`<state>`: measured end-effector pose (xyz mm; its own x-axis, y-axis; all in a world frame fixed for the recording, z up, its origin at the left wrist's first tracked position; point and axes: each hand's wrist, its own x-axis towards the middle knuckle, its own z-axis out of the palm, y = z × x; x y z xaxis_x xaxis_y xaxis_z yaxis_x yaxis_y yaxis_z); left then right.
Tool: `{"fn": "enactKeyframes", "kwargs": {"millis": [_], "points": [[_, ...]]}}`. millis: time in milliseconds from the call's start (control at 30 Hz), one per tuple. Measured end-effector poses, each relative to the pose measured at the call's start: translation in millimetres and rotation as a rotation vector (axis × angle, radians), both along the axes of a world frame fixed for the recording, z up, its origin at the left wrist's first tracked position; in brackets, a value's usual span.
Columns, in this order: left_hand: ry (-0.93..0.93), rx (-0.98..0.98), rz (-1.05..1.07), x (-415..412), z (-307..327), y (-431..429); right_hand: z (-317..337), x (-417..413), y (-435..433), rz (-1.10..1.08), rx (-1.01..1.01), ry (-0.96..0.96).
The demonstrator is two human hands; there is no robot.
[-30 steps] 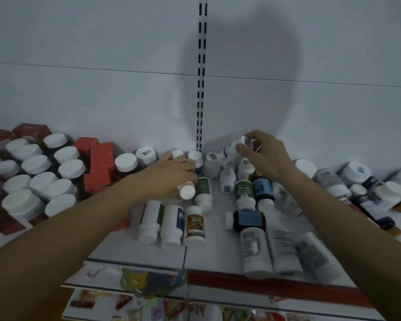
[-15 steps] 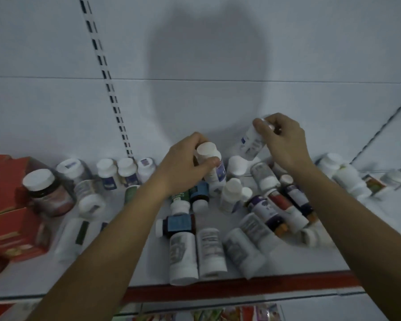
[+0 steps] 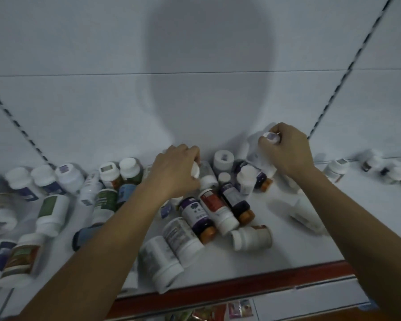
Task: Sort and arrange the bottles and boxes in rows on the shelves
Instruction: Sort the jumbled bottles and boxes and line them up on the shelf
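Many white-capped pill bottles lie jumbled on a white shelf (image 3: 299,249) with a red front edge. My left hand (image 3: 175,169) is curled over the cap of a white bottle (image 3: 195,173) at the middle of the pile. My right hand (image 3: 287,150) grips another white bottle (image 3: 261,158) by its top, upright near the back wall. Between and below my hands lie a purple-labelled bottle (image 3: 197,215), a red-labelled bottle (image 3: 217,210) and a dark bottle with an orange cap (image 3: 237,203).
A row of upright white-capped bottles (image 3: 67,178) stands at the back left. Several bottles (image 3: 389,171) lie scattered at the far right. Large white bottles (image 3: 162,262) lie near the front edge. Bare shelf shows at the right front. A lower shelf (image 3: 218,313) holds colourful packets.
The view has swung to the right, so the red boxes have left the frame. My right hand has carried its bottle right and down toward the back wall. My left hand has come down over its bottle.
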<state>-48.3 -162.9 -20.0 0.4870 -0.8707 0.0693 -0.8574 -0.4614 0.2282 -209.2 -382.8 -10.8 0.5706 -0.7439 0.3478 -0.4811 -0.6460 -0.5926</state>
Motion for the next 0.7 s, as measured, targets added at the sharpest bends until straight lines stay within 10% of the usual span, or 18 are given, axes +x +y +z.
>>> {"fn": "enactKeyframes", "kwargs": {"millis": [133,700], "points": [[-0.138,0.291,0.009,-6.7,-7.1,-17.5,-7.7,-6.1,-14.3,0.04,-0.044,0.164],[-0.155,0.305,-0.258,10.5,-16.3,-56.9,-32.7,-14.0,-38.7,0.343,-0.407,0.182]]}}
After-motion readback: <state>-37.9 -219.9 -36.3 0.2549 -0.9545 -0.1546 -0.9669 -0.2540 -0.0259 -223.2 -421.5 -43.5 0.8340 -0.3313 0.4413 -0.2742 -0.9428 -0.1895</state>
